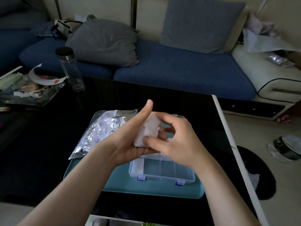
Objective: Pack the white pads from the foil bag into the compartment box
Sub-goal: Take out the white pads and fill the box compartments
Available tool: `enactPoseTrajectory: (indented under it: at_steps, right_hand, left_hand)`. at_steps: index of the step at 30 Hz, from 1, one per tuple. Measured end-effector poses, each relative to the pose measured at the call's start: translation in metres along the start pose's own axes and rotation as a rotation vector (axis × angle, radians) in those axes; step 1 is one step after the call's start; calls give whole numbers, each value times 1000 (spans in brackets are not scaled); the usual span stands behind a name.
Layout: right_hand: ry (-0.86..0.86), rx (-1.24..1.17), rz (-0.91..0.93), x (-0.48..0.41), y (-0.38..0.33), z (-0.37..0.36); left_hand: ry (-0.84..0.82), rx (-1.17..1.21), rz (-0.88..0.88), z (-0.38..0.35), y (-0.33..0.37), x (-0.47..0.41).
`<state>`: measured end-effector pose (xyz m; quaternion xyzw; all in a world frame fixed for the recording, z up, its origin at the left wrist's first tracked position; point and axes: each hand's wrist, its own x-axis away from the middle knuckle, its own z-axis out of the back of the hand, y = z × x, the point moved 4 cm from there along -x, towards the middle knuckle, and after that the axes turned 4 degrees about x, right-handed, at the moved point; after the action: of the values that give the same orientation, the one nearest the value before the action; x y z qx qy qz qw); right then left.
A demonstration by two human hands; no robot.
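Observation:
A white pad (149,129) lies crumpled in the palm of my left hand (128,136), whose thumb points up. My right hand (175,137) pinches the pad's near edge between thumb and fingers. Both hands hover over the clear compartment box (164,170) with blue latches, which stands open on a teal tray (114,181). One white pad (137,165) sits in the box's left compartment. The silver foil bag (101,131) lies on the tray's left side, behind my left wrist.
The tray sits on a black glass table (48,152) with a white right edge. A clear bottle (70,69) with a black cap stands at the back left, beside a dish of clutter (27,88). A blue sofa (179,67) runs behind the table.

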<state>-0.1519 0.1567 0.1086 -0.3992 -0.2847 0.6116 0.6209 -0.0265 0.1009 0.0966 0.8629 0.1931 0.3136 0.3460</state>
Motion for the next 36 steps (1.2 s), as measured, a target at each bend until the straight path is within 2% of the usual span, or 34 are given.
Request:
enactPoseTrajectory:
  at_steps: [4,9,14,19,28,31,36]
  right_hand:
    - [4,-83,15,-1,1,0]
    - [-8,-325,-45,-4,6,3]
    - [11,-322,-67,-4,11,6]
    - [-22,-201,-79,-3,11,1]
    - [131,-453,-143,-5,8,10]
    - [86,-374,-106,-4,8,13]
    - [-132,-74,-53,-1,10,1]
  left_hand:
    - [46,28,21,4,2,2]
    - [59,80,18,3,5,5]
    - [62,94,28,3,6,6]
    - [66,90,49,4,4,6]
    - [137,64,88,7,4,8]
    - [132,59,113,10,4,9]
    - [121,-12,165,14,3,9]
